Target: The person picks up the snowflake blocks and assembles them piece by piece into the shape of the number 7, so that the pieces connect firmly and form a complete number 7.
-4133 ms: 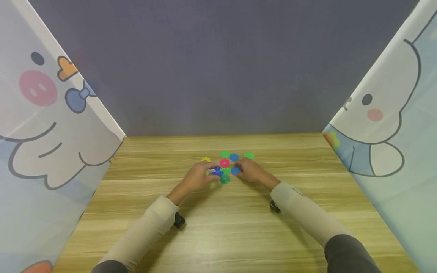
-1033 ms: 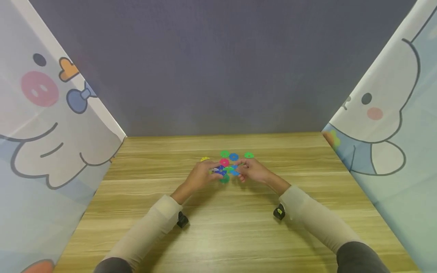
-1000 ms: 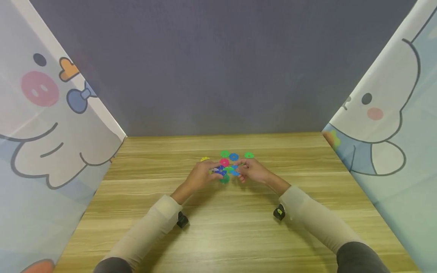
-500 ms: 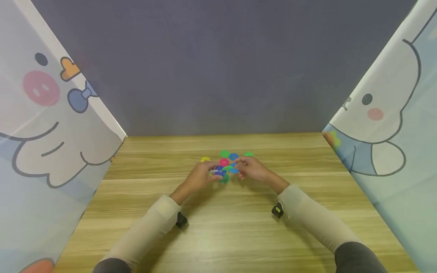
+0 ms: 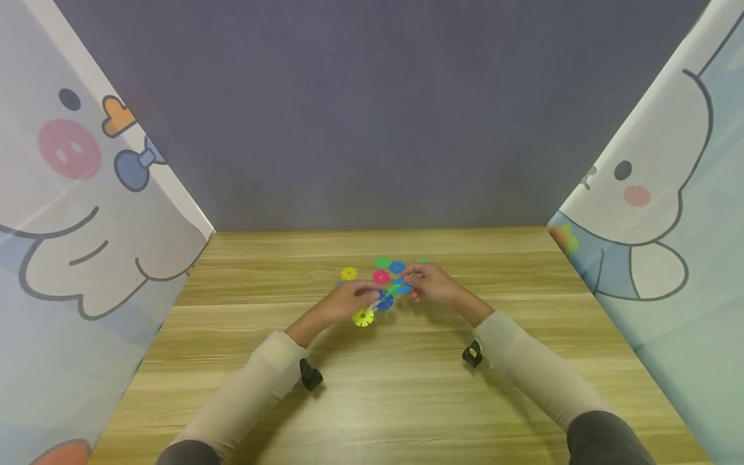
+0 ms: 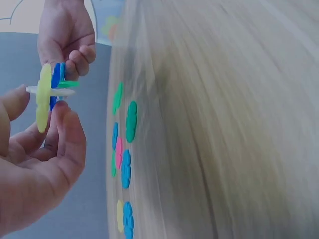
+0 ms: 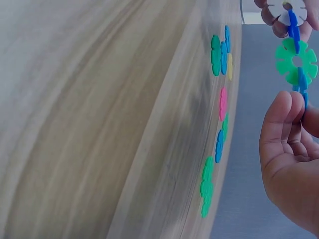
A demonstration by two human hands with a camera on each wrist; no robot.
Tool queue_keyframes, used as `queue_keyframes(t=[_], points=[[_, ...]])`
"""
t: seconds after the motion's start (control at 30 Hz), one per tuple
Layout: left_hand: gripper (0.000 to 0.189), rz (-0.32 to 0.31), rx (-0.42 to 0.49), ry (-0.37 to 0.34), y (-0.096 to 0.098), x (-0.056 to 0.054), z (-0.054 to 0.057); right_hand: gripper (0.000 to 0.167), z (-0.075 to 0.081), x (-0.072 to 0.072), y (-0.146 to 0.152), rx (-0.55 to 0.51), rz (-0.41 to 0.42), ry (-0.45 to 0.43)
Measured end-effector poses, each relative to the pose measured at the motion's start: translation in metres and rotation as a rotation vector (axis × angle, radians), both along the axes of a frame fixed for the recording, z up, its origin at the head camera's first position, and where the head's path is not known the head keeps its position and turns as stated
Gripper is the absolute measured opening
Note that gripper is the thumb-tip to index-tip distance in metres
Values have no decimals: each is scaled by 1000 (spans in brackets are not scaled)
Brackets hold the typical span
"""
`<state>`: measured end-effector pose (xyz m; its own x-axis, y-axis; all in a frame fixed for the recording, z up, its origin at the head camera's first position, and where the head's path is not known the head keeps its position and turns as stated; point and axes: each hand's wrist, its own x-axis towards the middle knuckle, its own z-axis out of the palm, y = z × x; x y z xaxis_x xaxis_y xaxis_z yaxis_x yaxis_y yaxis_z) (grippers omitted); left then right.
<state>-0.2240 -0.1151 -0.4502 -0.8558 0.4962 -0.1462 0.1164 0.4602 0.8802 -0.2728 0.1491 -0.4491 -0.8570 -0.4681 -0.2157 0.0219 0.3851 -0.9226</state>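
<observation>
Between the hands, off the table, hangs a chain of slotted plastic snowflake discs fitted edge into edge. It runs from a yellow disc (image 5: 363, 316) through a white disc (image 7: 299, 12) and a dark blue disc (image 5: 385, 301) to a green disc (image 7: 286, 59) and a light blue disc (image 5: 400, 286). My left hand (image 5: 347, 302) grips the chain near the white and dark blue discs, its thumb at the white disc's edge in the left wrist view. My right hand (image 5: 434, 284) pinches the light blue disc at the other end, fingertips covering part of it.
Loose discs lie on the wooden table (image 5: 372, 400) behind the hands: a yellow one (image 5: 349, 273), a green one (image 5: 382, 262), a blue one (image 5: 397, 267), a pink one (image 5: 380, 277) and others. A grey panel (image 5: 372, 129) and printed side panels (image 5: 651, 258) enclose the table.
The left hand has turned, so the chain's yellow disc now shows below it, nearer the person. The dark blue disc has shifted slightly right and down. The right hand has kept its pinch.
</observation>
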Motion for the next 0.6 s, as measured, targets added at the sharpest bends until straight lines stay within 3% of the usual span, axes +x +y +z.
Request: queue_keyframes(t=[0.33, 0.6], points=[[38, 32, 112, -169, 13, -3, -3, 22, -1, -1, -5, 27, 55, 33], [43, 98, 181, -226, 21, -5, -9, 18, -1, -1, -11, 32, 119, 67]])
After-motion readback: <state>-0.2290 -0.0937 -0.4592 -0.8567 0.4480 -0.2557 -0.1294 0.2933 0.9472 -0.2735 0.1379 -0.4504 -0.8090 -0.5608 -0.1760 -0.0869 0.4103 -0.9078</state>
